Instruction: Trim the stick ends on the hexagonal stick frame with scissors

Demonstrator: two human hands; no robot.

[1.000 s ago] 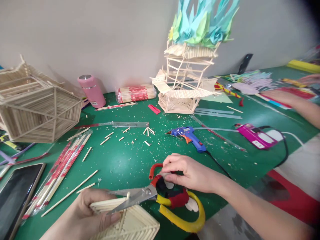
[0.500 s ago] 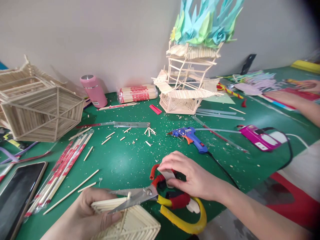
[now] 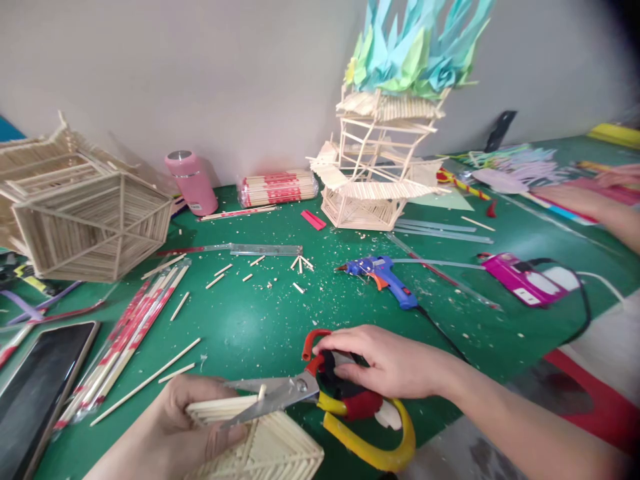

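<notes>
Scissors lie low in front of the person, blades apart over the stick panel, with a short upright stick between them. The left hand grips the panel, thumb on top by the lower blade and fingers curled at the far edge. What has changed over the last half second is at the right hand: the pale strip no longer stands raised off the handles but sits lower, partly hidden, beside the black wrapping. The right fingers bend over the upper handle and the thumb comes down near the wrapping; whether they pinch the strip I cannot tell. To my eye, this means attention is on the handle padding rather than on a cut, since the blades keep the same spread and the upright stick remains whole between them
</notes>
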